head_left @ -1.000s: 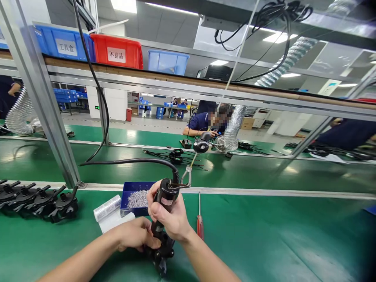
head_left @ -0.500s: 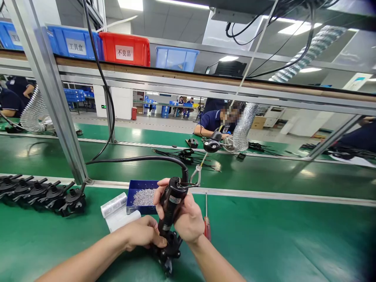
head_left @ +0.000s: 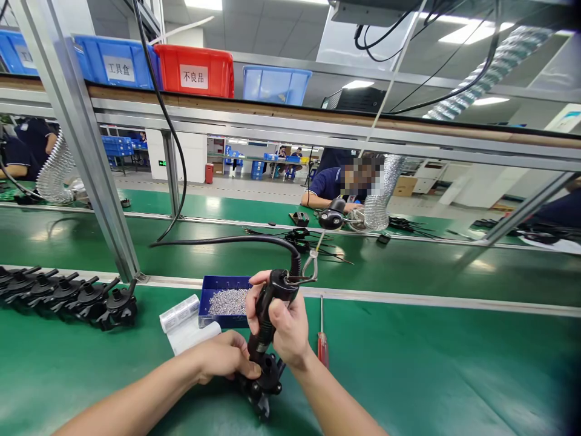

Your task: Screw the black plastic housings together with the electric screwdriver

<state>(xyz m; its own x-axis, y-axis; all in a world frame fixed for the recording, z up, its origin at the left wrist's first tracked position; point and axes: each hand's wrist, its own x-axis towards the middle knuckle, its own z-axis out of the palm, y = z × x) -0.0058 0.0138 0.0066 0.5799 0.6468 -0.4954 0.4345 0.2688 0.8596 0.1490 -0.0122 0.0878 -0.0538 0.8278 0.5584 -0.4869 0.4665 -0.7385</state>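
Note:
My right hand (head_left: 290, 330) is wrapped round a black electric screwdriver (head_left: 265, 315), which stands nearly upright with its cable and hanging loop at the top. Its lower end meets a black plastic part (head_left: 267, 381) with knobs and short arms, on the green mat. My left hand (head_left: 229, 360) is closed on the left side of that part, thumb pressed against it close to the screwdriver's tip. The tip and any screw under it are hidden. Just behind the hands stands a blue tray (head_left: 204, 321) of small silvery screws.
A red-handled screwdriver (head_left: 322, 348) lies to the right. Left of the tray is a clear plastic roll (head_left: 179, 313). Several similar black parts (head_left: 120, 306) line the left side. A metal post (head_left: 91, 133) rises behind them. Across the bench a person (head_left: 329, 184) sits working.
My right hand has turned the screwdriver's body slightly, and its thumb now lies across the near side. The left hand keeps its hold on the black part. The view has shifted slightly.

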